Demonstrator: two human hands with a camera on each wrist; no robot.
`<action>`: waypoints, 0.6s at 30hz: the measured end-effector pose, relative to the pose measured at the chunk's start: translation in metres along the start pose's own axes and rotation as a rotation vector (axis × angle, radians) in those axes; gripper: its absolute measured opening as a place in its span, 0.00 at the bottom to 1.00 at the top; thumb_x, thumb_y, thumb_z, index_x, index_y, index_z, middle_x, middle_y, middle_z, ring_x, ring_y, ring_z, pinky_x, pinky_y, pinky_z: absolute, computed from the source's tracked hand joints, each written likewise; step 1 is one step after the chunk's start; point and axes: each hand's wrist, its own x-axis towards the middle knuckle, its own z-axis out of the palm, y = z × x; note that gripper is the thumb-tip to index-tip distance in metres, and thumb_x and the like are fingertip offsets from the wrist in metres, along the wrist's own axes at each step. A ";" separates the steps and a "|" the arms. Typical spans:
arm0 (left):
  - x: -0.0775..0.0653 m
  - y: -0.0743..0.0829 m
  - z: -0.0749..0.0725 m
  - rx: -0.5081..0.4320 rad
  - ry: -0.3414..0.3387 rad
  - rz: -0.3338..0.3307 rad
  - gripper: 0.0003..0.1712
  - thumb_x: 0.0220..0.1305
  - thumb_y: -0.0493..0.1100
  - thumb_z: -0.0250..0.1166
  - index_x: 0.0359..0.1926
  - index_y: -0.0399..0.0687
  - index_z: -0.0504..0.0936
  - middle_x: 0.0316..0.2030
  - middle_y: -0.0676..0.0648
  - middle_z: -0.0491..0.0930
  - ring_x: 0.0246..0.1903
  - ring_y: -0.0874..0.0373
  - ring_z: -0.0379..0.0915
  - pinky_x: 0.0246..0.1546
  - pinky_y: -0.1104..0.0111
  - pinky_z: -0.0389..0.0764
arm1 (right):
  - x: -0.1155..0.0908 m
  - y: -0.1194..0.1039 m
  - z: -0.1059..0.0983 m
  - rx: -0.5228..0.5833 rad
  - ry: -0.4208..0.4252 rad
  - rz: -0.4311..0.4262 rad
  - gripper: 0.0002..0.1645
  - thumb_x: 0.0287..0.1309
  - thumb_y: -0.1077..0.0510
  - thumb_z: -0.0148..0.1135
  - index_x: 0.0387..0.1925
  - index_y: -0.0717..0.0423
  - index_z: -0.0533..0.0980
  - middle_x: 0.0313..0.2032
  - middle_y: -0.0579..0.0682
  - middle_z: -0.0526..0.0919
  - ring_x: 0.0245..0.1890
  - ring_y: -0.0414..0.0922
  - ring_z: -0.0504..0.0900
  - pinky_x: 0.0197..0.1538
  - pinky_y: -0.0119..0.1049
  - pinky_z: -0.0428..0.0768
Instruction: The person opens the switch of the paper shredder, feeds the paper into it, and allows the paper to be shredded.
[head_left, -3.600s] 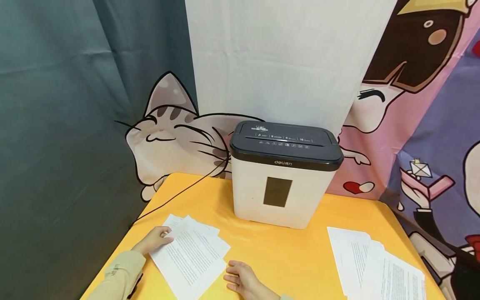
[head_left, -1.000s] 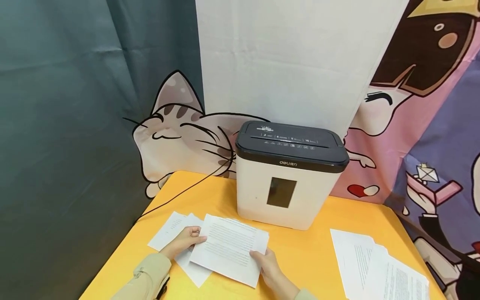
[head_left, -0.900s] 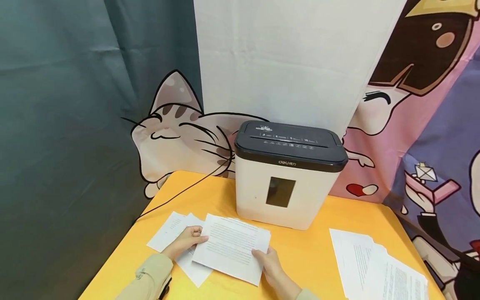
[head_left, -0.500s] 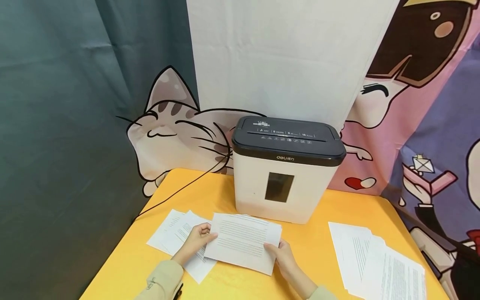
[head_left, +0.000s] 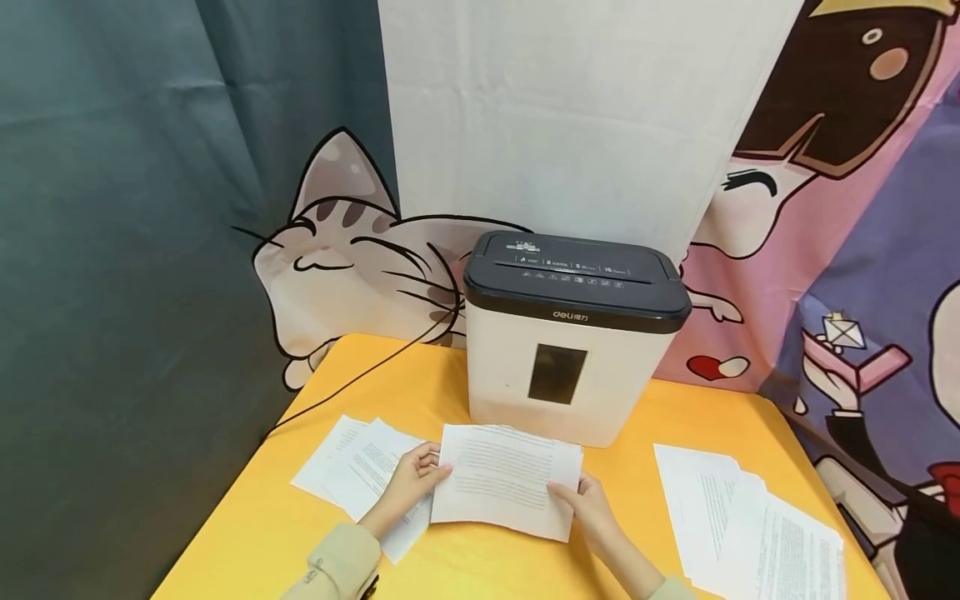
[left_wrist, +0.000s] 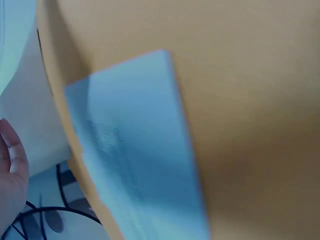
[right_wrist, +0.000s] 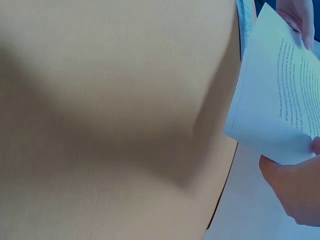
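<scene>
Both hands hold a small stack of printed paper (head_left: 498, 479) between them, just in front of the paper shredder (head_left: 495, 367). My left hand (head_left: 411, 482) pinches its left edge, thumb on top. At the opposite edge my right hand (head_left: 591, 507) grips with the thumb over the print and the fingers beneath. In the right wrist view the held paper (right_wrist: 265, 95) bends slightly between the right hand (right_wrist: 292, 187) and the left hand (right_wrist: 299, 20). The left wrist view catches only part of the left hand (left_wrist: 14, 172) at its edge.
Loose printed sheets (head_left: 360, 462) lie left of the hands, partly under the left forearm. Another spread of sheets (head_left: 738, 525) lies at the right on the yellow table (head_left: 622, 475). A black cord (head_left: 352, 383) runs from the shredder toward the left table edge.
Earlier the left hand rested at the left sheets and the right hand was open beside them. Both hands then took hold of a stack, which has since moved to the right.
</scene>
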 end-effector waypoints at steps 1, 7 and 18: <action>0.000 0.005 0.002 0.008 0.008 -0.003 0.14 0.54 0.32 0.60 0.42 0.27 0.71 0.31 0.33 0.77 0.25 0.66 0.75 0.27 0.77 0.76 | -0.001 -0.001 -0.002 -0.001 -0.009 0.000 0.26 0.53 0.59 0.57 0.51 0.69 0.66 0.42 0.52 0.80 0.38 0.40 0.79 0.41 0.35 0.78; 0.007 0.022 0.011 0.087 0.013 0.036 0.14 0.55 0.33 0.59 0.41 0.26 0.74 0.33 0.32 0.79 0.28 0.67 0.75 0.30 0.76 0.77 | -0.006 -0.008 -0.012 -0.028 -0.024 0.004 0.26 0.53 0.58 0.57 0.51 0.69 0.66 0.43 0.52 0.80 0.38 0.39 0.79 0.42 0.35 0.77; 0.018 0.011 0.013 0.055 -0.083 0.082 0.17 0.56 0.38 0.60 0.44 0.29 0.74 0.36 0.33 0.79 0.31 0.66 0.77 0.31 0.73 0.78 | -0.007 -0.019 -0.035 -0.060 -0.001 -0.117 0.23 0.52 0.60 0.57 0.48 0.69 0.68 0.34 0.38 0.81 0.35 0.37 0.80 0.38 0.31 0.78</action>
